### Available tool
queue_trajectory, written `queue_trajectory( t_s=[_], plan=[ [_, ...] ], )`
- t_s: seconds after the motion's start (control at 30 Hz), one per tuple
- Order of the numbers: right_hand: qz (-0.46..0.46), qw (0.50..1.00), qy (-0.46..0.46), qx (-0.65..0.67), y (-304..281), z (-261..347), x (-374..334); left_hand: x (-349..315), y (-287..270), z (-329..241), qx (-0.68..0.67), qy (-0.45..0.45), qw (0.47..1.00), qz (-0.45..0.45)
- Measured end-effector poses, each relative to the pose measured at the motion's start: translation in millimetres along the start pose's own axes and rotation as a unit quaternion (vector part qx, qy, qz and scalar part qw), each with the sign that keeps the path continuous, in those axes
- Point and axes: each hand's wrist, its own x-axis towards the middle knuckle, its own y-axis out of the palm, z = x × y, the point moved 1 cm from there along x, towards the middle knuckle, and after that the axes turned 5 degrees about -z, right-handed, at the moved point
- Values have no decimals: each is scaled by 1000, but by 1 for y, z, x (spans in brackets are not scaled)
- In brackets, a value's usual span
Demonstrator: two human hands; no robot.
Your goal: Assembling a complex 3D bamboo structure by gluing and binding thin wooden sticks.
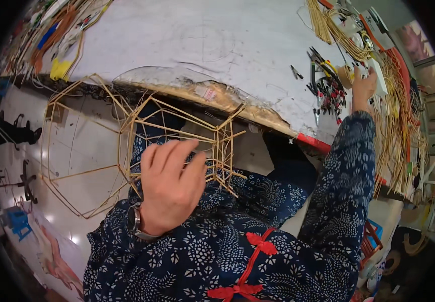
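A lantern-like frame of thin bamboo strips [89, 124], with many-sided rings joined by straight struts, lies across my lap against the table's front edge. My left hand [169, 173], a watch on its wrist, is curled over the frame's narrower middle, its fingers bent around the strips; the fingertips are partly hidden. Far off to the right, my right hand [364, 86] is stretched out over the table, between a tan tape roll [345, 77] and a white box [379, 77]. Its fingers are bent, and what they touch is too small to make out.
Several pliers and cutters [328, 88] lie heaped left of my right hand. Bundles of bamboo strips [391, 121] hang along the table's right side. The white tabletop [177, 38] has a broken, worn front edge. A yellow item [59, 69] sits at the left corner.
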Motion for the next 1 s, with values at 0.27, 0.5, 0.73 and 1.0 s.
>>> queue_trajectory(
  t_s=[0.27, 0.5, 0.73, 1.0],
  plan=[
    [574, 706, 62, 411, -213, 239, -75, -41, -14, 3, -34, -41, 996, 67],
    [654, 447, 332, 512, -234, 293, -120, -72, -34, 0, -81, -40, 983, 162],
    [627, 455, 252, 579, -257, 318, -87, -76, -60, -9, -13, -15, 992, 128],
    [644, 505, 163, 551, -264, 307, -96, -104, -1, 10, -6, -50, 993, 109]
  ],
)
